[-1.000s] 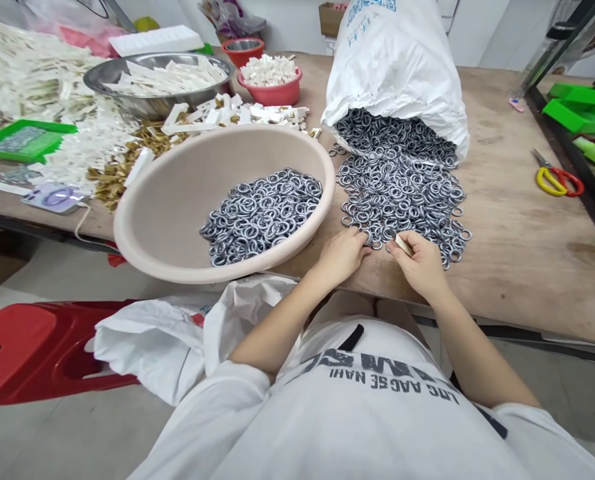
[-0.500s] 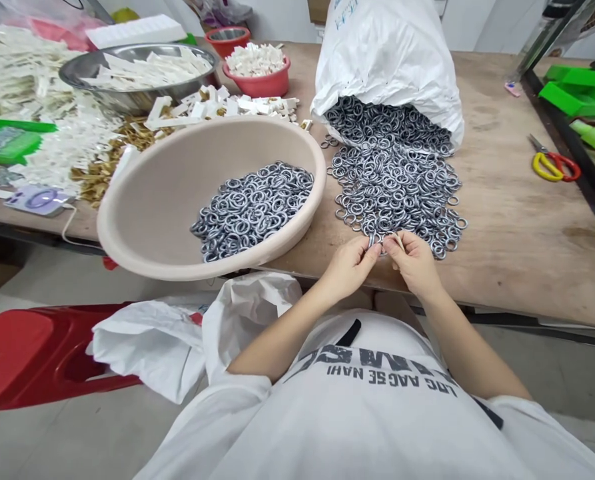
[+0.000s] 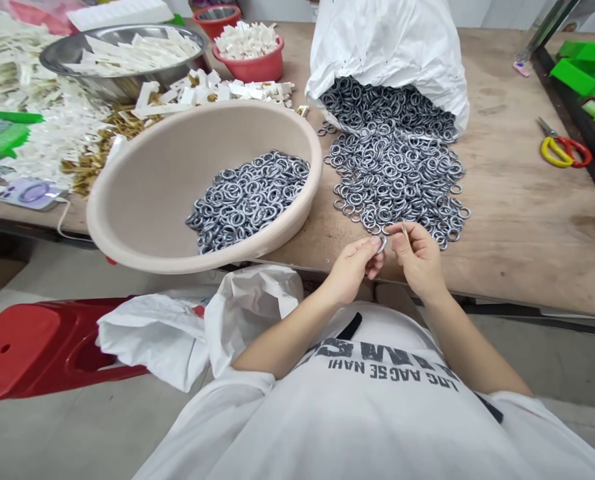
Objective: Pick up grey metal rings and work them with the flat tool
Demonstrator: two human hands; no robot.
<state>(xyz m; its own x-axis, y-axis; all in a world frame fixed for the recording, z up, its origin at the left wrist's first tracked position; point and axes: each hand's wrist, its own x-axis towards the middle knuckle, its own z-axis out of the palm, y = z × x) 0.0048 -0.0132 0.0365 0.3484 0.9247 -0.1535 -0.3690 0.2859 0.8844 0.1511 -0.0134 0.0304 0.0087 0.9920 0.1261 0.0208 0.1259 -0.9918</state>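
Between the thumb and fingers of my left hand (image 3: 353,267) is a small grey ring (image 3: 382,245). My right hand (image 3: 419,260) pinches a thin, light-coloured stick-like tool (image 3: 405,232); its exact kind is too small to make out. Both hands are at the table's front edge, just below a heap of grey rings (image 3: 397,173). The heap spills out of a white sack (image 3: 384,43) lying on its side. To the left, a large beige basin (image 3: 142,173) holds more grey rings (image 3: 250,200).
Scissors (image 3: 562,150) with red and yellow handles lie at the right, near green trays (image 3: 584,73). White pieces fill a steel bowl (image 3: 122,83) and a red bowl (image 3: 257,70) behind the basin. A red stool (image 3: 17,347) and white bag (image 3: 247,313) are below the table.
My hands have moved slightly apart. The left one now holds a ring away from the heap, tilted toward me. The whole view has shifted a little.
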